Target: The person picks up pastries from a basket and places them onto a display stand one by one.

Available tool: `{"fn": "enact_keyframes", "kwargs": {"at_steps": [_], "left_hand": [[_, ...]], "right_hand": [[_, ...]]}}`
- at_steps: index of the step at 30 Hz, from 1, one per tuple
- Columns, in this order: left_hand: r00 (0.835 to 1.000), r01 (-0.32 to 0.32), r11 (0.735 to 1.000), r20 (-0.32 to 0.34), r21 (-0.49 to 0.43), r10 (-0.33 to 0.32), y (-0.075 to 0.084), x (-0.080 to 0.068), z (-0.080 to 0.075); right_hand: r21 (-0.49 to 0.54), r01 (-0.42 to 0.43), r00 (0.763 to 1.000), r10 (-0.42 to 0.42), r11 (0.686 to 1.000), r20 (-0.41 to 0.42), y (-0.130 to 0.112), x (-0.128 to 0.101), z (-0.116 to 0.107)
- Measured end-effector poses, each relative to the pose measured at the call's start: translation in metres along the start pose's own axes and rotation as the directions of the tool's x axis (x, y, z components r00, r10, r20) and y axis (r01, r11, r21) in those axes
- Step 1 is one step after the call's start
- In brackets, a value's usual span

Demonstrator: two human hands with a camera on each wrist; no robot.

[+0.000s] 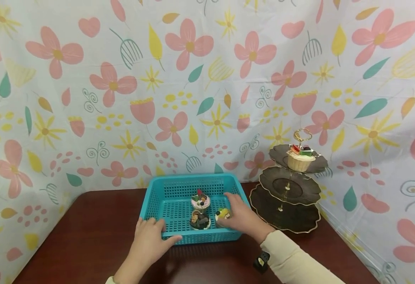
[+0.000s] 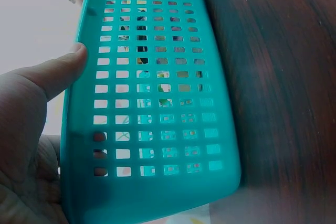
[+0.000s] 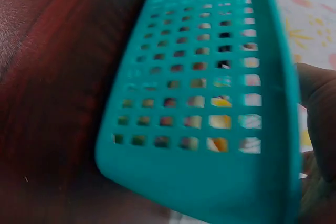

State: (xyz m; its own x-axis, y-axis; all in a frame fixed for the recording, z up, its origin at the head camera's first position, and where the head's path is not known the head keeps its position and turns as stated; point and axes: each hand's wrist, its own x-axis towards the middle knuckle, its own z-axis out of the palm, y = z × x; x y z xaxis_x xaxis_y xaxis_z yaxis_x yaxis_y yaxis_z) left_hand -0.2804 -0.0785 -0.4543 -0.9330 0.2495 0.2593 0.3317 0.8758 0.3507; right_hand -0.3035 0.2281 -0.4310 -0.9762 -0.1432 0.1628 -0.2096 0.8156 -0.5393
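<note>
A turquoise perforated basket [image 1: 189, 236] sits on the table, with several toy cupcakes inside. My left hand [image 1: 148, 238] grips its front left corner, thumb on the front rim and fingers over the side. In the left wrist view, the thumb [image 2: 65, 69] lies on the rim. Over the basket's right side reaches my right hand [image 1: 244, 219], fingers spread around a yellow-topped cupcake [image 1: 223, 213], thumb right at its edge. A chocolate-topped cupcake [image 1: 200, 221] and a pink-creamed cupcake [image 1: 200, 200] stand to its left. The basket's wall [image 3: 205, 177] hides much of the right hand in the right wrist view.
A dark three-tier stand [image 1: 271, 181] with gold edges rises at the right back. One fruit-topped cupcake [image 1: 299, 161] is on its top tier. The dark wooden table [image 1: 101, 221] backs onto a floral cloth [image 1: 193, 98]. A small black object [image 1: 261, 262] is by the right sleeve.
</note>
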Motion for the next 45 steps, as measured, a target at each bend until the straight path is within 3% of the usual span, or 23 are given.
{"fn": "enact_keyframes", "kwargs": {"at_steps": [8,13,17,24,33,39,45], "left_hand": [[1.0,0.018,1.0,0.015,-0.018,-0.018,-0.001,-0.002,0.002],[1.0,0.022,1.0,0.019,-0.016,-0.021,-0.002,0.0,0.003],[1.0,0.018,1.0,0.016,-0.011,-0.018,-0.002,0.0,0.002],[1.0,0.014,1.0,0.019,-0.017,-0.014,-0.001,0.001,0.001],[1.0,0.007,1.0,0.024,-0.011,-0.007,-0.003,0.003,0.003],[1.0,0.007,1.0,0.027,-0.017,-0.006,-0.004,0.002,0.003],[1.0,0.007,1.0,0.017,-0.028,-0.007,-0.003,0.002,0.003]], "right_hand": [[-0.076,-0.084,0.99,0.092,0.994,0.11,-0.005,0.01,0.01],[-0.066,-0.127,0.961,0.14,0.99,0.24,-0.006,0.018,0.01],[-0.115,-0.129,0.946,0.157,0.985,0.285,-0.003,0.024,0.012],[-0.185,-0.105,0.965,0.145,0.977,0.217,0.002,0.031,0.018],[-0.135,-0.075,0.992,0.088,0.988,0.09,0.005,0.031,0.021],[-0.108,-0.008,1.0,0.008,0.994,-0.001,0.005,0.031,0.02],[-0.04,-0.031,0.997,0.028,0.999,-0.07,0.005,0.031,0.017]]}}
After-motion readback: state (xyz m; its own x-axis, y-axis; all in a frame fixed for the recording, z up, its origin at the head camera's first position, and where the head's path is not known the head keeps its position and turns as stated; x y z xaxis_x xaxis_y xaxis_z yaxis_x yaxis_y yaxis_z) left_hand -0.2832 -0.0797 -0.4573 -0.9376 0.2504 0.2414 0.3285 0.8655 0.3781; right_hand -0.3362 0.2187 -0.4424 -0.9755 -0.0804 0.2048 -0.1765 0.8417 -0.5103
